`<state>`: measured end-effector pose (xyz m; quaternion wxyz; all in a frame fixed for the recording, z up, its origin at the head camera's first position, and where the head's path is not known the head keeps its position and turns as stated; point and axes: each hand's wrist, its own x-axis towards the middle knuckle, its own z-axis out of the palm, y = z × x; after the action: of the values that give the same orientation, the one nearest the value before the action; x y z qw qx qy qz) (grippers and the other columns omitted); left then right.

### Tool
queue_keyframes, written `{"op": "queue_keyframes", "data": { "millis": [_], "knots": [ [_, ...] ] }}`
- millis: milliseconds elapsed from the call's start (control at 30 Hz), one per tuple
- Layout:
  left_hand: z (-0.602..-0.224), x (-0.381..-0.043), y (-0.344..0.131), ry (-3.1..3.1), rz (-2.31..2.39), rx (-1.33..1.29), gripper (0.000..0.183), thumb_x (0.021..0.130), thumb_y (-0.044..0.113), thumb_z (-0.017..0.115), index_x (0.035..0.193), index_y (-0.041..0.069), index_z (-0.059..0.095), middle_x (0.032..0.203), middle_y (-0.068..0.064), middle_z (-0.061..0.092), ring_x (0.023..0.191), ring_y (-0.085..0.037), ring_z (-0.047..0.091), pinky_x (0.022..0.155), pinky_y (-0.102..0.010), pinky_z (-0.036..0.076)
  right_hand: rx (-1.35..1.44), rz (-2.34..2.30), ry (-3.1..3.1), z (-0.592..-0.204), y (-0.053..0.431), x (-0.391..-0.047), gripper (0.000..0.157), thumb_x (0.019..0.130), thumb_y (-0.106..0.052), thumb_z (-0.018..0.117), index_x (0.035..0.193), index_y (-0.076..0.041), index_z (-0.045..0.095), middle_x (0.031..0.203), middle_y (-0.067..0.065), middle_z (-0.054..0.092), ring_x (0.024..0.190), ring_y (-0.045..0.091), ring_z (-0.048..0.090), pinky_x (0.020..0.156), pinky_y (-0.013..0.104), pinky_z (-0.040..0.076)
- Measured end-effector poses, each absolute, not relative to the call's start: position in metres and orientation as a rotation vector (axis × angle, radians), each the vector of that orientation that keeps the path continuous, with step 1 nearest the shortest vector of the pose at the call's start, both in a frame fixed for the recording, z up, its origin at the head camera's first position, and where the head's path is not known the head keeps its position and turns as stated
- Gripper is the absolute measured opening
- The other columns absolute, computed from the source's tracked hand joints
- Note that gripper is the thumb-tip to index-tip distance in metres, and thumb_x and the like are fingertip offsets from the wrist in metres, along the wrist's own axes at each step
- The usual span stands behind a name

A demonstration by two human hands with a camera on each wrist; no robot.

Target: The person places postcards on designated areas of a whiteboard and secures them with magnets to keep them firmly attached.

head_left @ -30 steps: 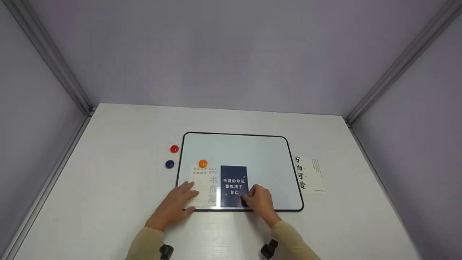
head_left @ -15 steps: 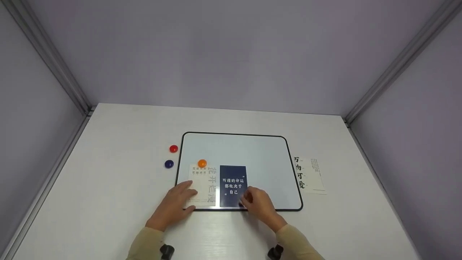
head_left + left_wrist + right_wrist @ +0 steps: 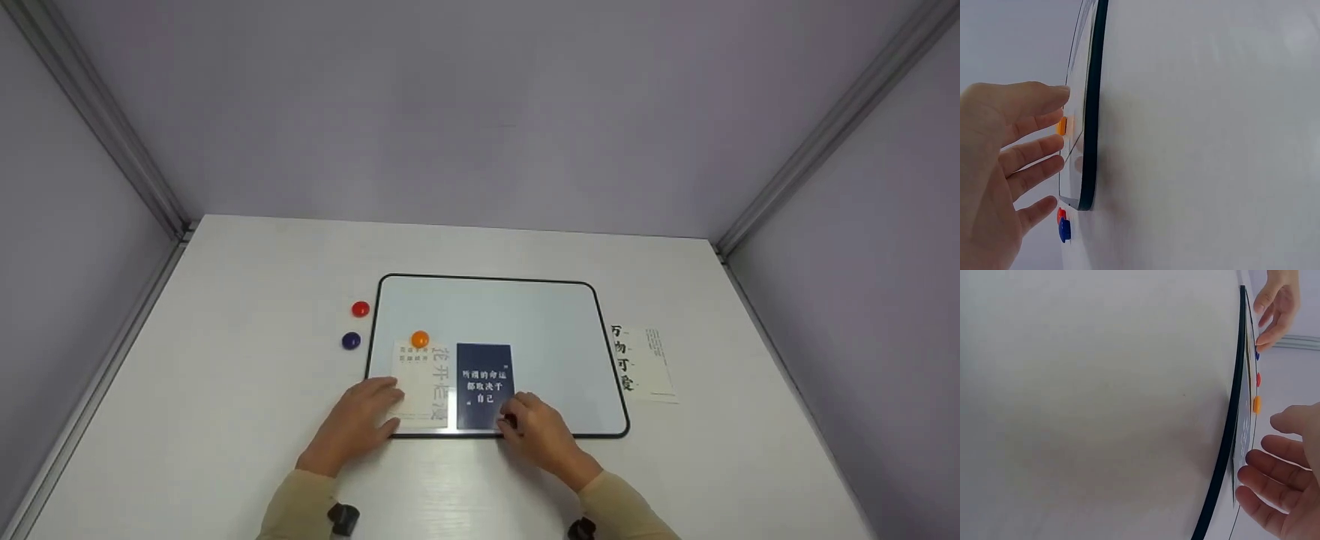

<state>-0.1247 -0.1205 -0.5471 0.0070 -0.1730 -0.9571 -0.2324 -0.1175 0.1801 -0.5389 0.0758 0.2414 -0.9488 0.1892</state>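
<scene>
A whiteboard (image 3: 555, 322) with a black rim lies flat on the table. On it are a cream card (image 3: 421, 382) and a navy card (image 3: 484, 360) with white lettering, side by side. An orange round magnet (image 3: 420, 340) sits at the cream card's top edge. My left hand (image 3: 356, 420) is at that card's lower left, its fingers spread in the left wrist view. Beside the navy card's lower right corner is my right hand (image 3: 541, 433). In the right wrist view its fingers (image 3: 1269, 464) are loosely bent, and nothing shows between thumb and fingers.
Left of the board, a red magnet (image 3: 360, 309) and a dark blue magnet (image 3: 351, 340) lie on the white table (image 3: 247, 360). Another cream card (image 3: 651, 367) with black lettering lies beside the board's right edge. Grey walls (image 3: 480, 135) enclose the table.
My left hand has drawn back slightly to the left. My right hand has shifted a little toward me at the navy card's corner. Cards and magnets keep their places on the table and board.
</scene>
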Motion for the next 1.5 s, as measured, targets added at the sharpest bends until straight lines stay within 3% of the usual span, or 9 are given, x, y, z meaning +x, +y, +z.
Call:
{"op": "queue_keyframes", "data": {
  "millis": [467,867,1500],
  "knots": [
    [-0.541,-0.129,-0.129,-2.889,-0.738,-0.417,0.032,0.081,0.015,0.075,0.112,0.015,0.067,0.124,-0.005,0.067,0.12,-0.024,0.061,0.105,-0.041,0.05,0.964,0.332,-2.855,-0.541,0.183,-0.118,0.032,0.087,-0.026,0.07,0.113,-0.009,0.066,0.118,0.006,0.065,0.105,0.018,0.065,0.089,0.031,0.058],
    [-0.54,-0.131,-0.137,-2.933,-0.804,-0.349,0.032,0.084,0.016,0.072,0.115,0.011,0.066,0.127,-0.008,0.064,0.123,-0.026,0.06,0.108,-0.043,0.048,1.013,0.28,-2.942,-0.542,0.184,-0.115,0.051,0.092,-0.043,0.06,0.135,-0.017,0.055,0.146,0.014,0.049,0.133,0.031,0.051,0.112,0.044,0.044],
    [-0.545,-0.135,-0.146,-2.885,-0.756,-0.348,0.03,0.084,0.012,0.072,0.112,0.007,0.065,0.12,-0.009,0.066,0.117,-0.025,0.062,0.103,-0.041,0.051,0.989,0.281,-3.073,-0.545,0.185,-0.115,0.053,0.095,-0.048,0.052,0.14,-0.021,0.05,0.154,0.013,0.04,0.141,0.033,0.042,0.116,0.045,0.039]
  ]
}}
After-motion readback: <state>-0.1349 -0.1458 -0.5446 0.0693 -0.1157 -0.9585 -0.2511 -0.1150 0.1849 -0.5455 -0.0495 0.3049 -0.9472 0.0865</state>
